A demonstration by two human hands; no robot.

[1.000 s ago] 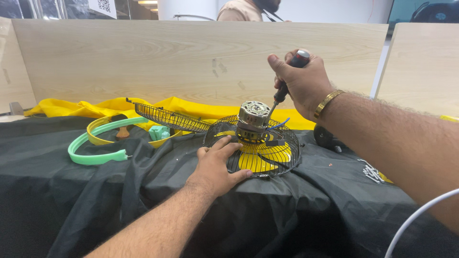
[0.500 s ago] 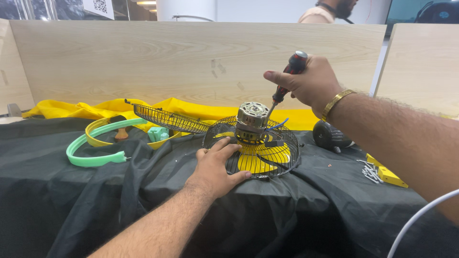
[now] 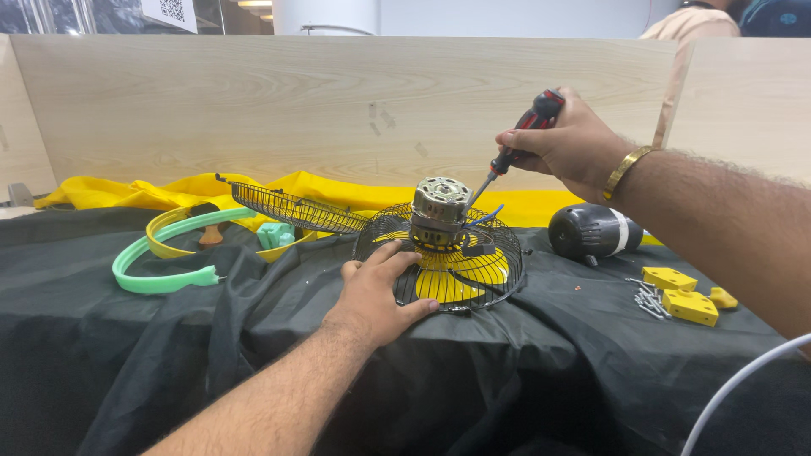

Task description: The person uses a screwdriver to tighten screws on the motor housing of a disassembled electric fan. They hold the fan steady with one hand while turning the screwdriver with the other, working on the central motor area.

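With the front grille (image 3: 291,209) already off at centre left, our right hand (image 3: 568,142) grips the screwdriver (image 3: 517,150) at the motor (image 3: 439,205) while our left hand (image 3: 378,291) lies flat, fingers spread, on the rear grille (image 3: 490,266)

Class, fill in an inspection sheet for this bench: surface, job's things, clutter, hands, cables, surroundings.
Surface: black cloth over the bench, yellow cloth behind it.
Job's things: motor on a black wire guard; screwdriver tip beside the motor.
Clutter: second guard, green ring, yellow ring, black cap, yellow blocks, screws.
Hands: left hand rests on the guard's rim; right hand grips the screwdriver.
Cables: white cable at lower right; blue wire at the motor.
Surroundings: wooden partition; another person behind it.
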